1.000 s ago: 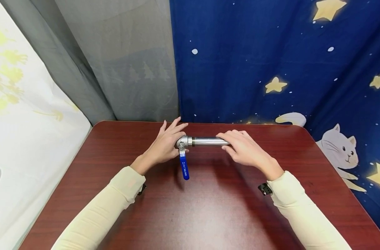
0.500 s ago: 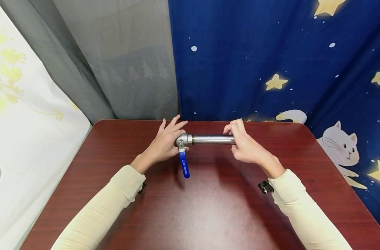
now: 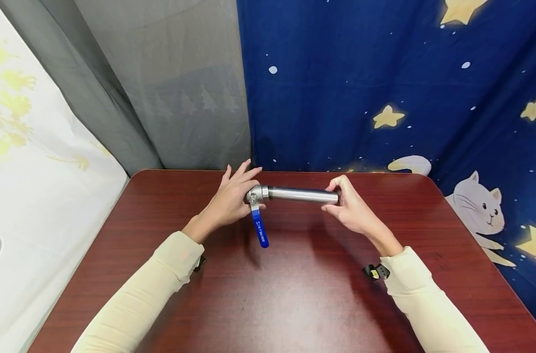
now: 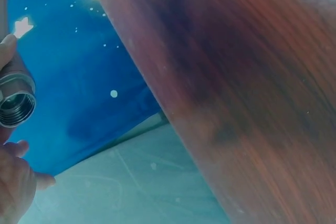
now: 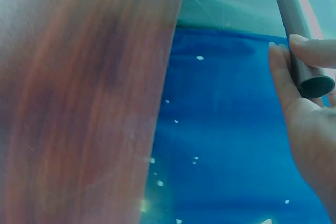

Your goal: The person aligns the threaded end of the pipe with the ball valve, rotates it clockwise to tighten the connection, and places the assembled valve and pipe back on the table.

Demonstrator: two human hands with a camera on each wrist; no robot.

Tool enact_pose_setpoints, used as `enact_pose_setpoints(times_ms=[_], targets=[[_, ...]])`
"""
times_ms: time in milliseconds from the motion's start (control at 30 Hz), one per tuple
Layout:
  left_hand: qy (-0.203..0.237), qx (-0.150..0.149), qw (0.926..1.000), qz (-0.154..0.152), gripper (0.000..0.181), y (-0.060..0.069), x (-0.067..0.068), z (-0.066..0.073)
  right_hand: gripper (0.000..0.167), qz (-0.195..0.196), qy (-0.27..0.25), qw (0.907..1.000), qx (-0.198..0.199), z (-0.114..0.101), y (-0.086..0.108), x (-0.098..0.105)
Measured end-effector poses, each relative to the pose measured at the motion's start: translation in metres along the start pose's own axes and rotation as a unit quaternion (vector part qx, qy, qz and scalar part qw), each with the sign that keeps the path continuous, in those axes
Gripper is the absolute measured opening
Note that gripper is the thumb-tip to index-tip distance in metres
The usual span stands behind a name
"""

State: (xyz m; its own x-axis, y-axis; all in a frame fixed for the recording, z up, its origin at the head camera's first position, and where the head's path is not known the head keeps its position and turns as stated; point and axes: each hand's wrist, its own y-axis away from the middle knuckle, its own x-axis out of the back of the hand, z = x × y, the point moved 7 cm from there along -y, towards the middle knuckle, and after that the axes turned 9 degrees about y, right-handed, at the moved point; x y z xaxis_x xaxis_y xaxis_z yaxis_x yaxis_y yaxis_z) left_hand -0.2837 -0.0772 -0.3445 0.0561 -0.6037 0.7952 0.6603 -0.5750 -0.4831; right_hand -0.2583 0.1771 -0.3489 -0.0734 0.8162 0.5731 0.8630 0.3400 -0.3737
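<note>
Left hand (image 3: 230, 199) held the ball valve (image 3: 260, 192) between thumb and fingertip, other fingers spread; the right hand (image 3: 353, 207) pinched the steel pipe (image 3: 303, 194) near its open end; valve and pipe met in one nearly level piece over the table (image 3: 294, 294), the blue lever (image 3: 260, 229) slanting toward the wearer (how tight the joint (image 3: 269, 191) was could not be told); judging by the pose, the step in hand was working the pipe at that joint; the next move seemed to call for a steady left hold and a twist from the right.
</note>
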Motion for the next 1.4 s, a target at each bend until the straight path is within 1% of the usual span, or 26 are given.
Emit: enact_pose_setpoints(times_ms=[67,167,300,433,533,667,867,1033,1200,1400], targets=[[-0.005,-0.002,1.0000,-0.005,0.036,0.000,0.000,0.000,0.044,0.003,-0.045,0.9989,-0.014,0.005,0.001,-0.002],[-0.018,-0.010,0.9997,-0.017,0.037,0.001,-0.001,0.002,0.044,0.009,-0.075,0.9968,-0.027,0.009,0.002,-0.002],[-0.032,-0.015,0.9990,-0.027,0.037,0.001,-0.001,0.005,0.044,0.005,-0.076,0.9963,-0.040,0.010,0.002,0.001],[-0.031,-0.014,0.9990,-0.029,0.037,0.001,0.001,0.005,0.043,-0.003,-0.067,0.9963,-0.055,0.010,0.001,0.002],[-0.032,-0.015,0.9989,-0.031,0.036,0.001,0.001,0.006,0.042,-0.011,-0.072,0.9950,-0.068,0.013,0.001,0.003],[-0.034,-0.020,0.9987,-0.031,0.035,0.001,0.001,0.008,0.041,-0.027,-0.108,0.9905,-0.081,0.015,0.002,0.003],[-0.041,-0.025,0.9984,-0.032,0.034,0.001,0.000,0.009,0.040,-0.038,-0.162,0.9835,-0.070,0.016,0.003,0.003],[-0.040,-0.023,0.9984,-0.033,0.034,0.000,0.000,0.009,0.038,-0.028,-0.192,0.9790,-0.064,0.021,0.002,0.003],[-0.041,-0.021,0.9985,-0.031,0.035,-0.002,0.001,0.008,0.032,-0.010,-0.203,0.9772,-0.063,0.025,0.001,0.003],[-0.047,-0.020,0.9983,-0.028,0.036,-0.004,0.000,0.008,0.030,0.016,-0.179,0.9812,-0.071,0.029,0.002,0.004]])
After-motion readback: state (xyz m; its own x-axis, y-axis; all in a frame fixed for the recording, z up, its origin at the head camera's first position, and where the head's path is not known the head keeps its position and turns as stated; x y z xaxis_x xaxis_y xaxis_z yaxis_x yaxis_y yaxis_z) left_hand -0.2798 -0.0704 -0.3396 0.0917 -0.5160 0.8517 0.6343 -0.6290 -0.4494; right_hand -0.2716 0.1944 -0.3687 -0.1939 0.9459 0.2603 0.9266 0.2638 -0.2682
